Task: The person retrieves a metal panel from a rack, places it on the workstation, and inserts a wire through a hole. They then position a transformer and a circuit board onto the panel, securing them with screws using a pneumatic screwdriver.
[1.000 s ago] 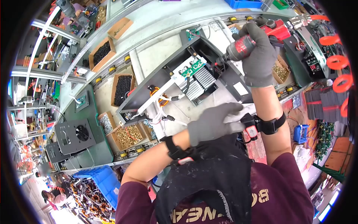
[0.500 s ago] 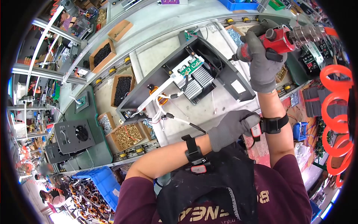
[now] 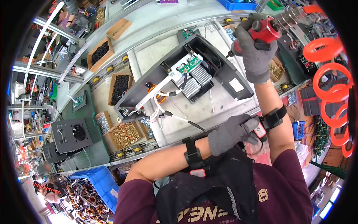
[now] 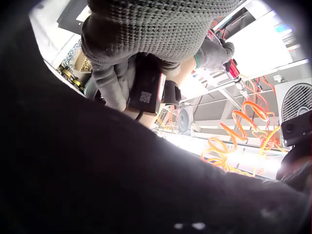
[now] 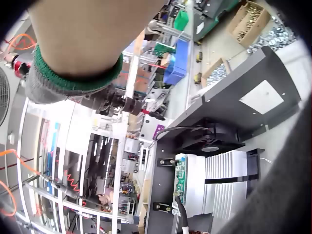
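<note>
My gloved right hand (image 3: 257,56) grips a red air screwdriver (image 3: 266,30) above the far right corner of a black metal chassis (image 3: 235,78). In the right wrist view its driver bit (image 5: 153,115) points out past the chassis wall, apart from it. My gloved left hand (image 3: 231,134) is at my right wrist, thumb and fingers around the small wrist camera (image 3: 260,128) strapped there. The left wrist view shows fingers curled beside this black camera box (image 4: 145,92). Inside the chassis are a finned heat sink (image 3: 197,84), a green circuit board (image 3: 189,65) and white cables (image 3: 158,106).
Cardboard boxes of brass fasteners (image 3: 125,135) and black screws (image 3: 121,87) stand left of the chassis. A coiled orange air hose (image 3: 328,84) hangs at the right. A fan panel (image 3: 72,135) lies on a green board at the left; a blue crate (image 3: 100,183) is below.
The screwdriver has come away from the chassis, out to the right, then slightly back left. My left hand has moved right and closed its fingers on the wrist camera.
</note>
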`<state>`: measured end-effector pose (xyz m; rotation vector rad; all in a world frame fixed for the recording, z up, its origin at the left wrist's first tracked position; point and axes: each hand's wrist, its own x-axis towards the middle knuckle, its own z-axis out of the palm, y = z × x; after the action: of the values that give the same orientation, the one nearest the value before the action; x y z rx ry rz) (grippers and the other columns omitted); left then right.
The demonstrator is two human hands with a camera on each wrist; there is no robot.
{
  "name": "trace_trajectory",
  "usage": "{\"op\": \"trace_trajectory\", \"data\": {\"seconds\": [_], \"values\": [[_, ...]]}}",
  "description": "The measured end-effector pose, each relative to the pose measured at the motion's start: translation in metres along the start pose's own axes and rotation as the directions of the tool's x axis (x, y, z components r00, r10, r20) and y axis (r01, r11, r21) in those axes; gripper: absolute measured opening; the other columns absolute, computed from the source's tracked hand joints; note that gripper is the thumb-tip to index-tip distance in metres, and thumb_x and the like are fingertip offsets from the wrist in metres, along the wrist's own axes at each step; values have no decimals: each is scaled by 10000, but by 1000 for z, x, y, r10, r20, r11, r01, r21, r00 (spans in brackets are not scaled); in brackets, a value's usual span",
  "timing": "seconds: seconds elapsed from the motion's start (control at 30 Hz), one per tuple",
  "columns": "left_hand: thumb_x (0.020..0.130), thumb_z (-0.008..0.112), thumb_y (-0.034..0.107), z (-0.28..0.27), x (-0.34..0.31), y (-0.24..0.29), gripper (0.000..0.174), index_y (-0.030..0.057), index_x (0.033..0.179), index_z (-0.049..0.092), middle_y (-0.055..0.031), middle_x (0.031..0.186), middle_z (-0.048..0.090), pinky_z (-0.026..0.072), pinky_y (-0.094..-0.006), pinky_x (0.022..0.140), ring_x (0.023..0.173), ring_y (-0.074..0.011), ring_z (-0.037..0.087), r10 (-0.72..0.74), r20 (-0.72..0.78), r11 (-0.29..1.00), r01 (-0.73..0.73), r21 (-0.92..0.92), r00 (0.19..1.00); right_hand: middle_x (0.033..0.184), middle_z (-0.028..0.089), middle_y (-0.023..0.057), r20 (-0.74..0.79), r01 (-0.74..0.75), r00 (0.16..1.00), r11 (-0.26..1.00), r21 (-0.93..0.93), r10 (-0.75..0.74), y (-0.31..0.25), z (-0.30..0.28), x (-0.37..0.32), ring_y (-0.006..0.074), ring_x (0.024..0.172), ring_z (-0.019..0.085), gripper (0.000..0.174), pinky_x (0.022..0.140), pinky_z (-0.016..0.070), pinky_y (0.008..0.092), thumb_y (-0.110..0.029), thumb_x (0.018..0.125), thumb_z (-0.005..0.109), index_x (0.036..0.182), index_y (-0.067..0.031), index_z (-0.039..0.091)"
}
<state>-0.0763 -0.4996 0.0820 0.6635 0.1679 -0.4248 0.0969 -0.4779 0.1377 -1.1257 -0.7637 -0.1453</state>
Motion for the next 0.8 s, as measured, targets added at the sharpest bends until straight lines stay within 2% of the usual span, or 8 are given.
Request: {"op": "trace_trajectory", "data": {"seconds": [0.1, 0.3, 0.4, 0.47, 0.5, 0.57, 0.7, 0.8], "values": [[949, 549, 285, -17, 15, -7, 472, -58, 1259, 449, -147, 1087, 596, 544, -310, 797, 943, -186, 631, 80, 11, 977, -80, 198, 997, 885, 619, 48, 13, 1, 1000, 997, -77, 0, 2, 1, -2, 114, 806, 577, 323, 732, 486, 278, -22, 743, 684, 1048, -12, 577], [827, 691, 137, -44, 0, 6, 565, -60, 1292, 438, -145, 1161, 589, 469, -316, 904, 1036, -187, 581, 35, 198, 946, -96, 308, 980, 864, 609, 54, -46, -129, 991, 988, -82, 126, 0, 2, -2, 131, 749, 583, 324, 705, 486, 279, -50, 753, 669, 1058, -3, 572], [786, 646, 41, -69, -20, 17, 550, -60, 1291, 451, -132, 1179, 590, 442, -315, 942, 1087, -188, 558, -99, -17, 891, 97, 443, 995, 864, 599, 60, -12, -91, 996, 994, -58, 91, 4, -7, -1, 167, 721, 596, 313, 689, 486, 283, -39, 766, 642, 1065, -3, 556], [740, 476, -25, -106, -34, 16, 524, -17, 1262, 511, -101, 1162, 612, 446, -284, 921, 1086, -169, 566, 94, -106, 681, 13, 732, 990, 870, 600, 51, -9, -117, 993, 993, -36, 116, 0, -13, -5, 155, 737, 597, 289, 698, 486, 282, -48, 774, 658, 1046, -11, 565], [788, 530, 20, -108, -50, 27, 446, -5, 1232, 540, -88, 1158, 618, 444, -275, 919, 1084, -157, 570, 158, -155, 599, 30, 801, 975, 878, 601, 48, -49, -173, 984, 984, -45, 171, -1, -16, -9, 151, 747, 598, 287, 702, 487, 283, -52, 777, 666, 1045, -15, 569], [891, 594, 142, -119, -81, 36, 322, -21, 1169, 580, -90, 1087, 631, 462, -260, 874, 1004, -139, 591, 208, -179, 583, 25, 812, 962, 828, 612, 53, 4, -121, 993, 992, -18, 121, 2, -27, -12, 133, 670, 618, 307, 668, 540, 296, -56, 751, 701, 1022, -1, 567], [912, 586, 147, -111, -143, 45, 278, -50, 1108, 601, -81, 924, 645, 490, -257, 738, 858, -124, 602, 40, -284, 881, 101, 462, 958, 888, 609, 63, 14, -240, 970, 962, -133, 244, -13, -44, -38, 153, 754, 622, 309, 694, 539, 320, -68, 787, 652, 1072, 6, 562], [909, 594, 179, -137, -160, 17, 287, -38, 1097, 611, -65, 895, 648, 484, -249, 699, 807, -110, 590, -72, -341, 891, 214, 399, 937, 906, 585, 89, -38, -433, 901, 893, -124, 432, -18, -53, -61, 191, 736, 610, 395, 653, 538, 325, -65, 793, 623, 1162, 0, 498]]}}
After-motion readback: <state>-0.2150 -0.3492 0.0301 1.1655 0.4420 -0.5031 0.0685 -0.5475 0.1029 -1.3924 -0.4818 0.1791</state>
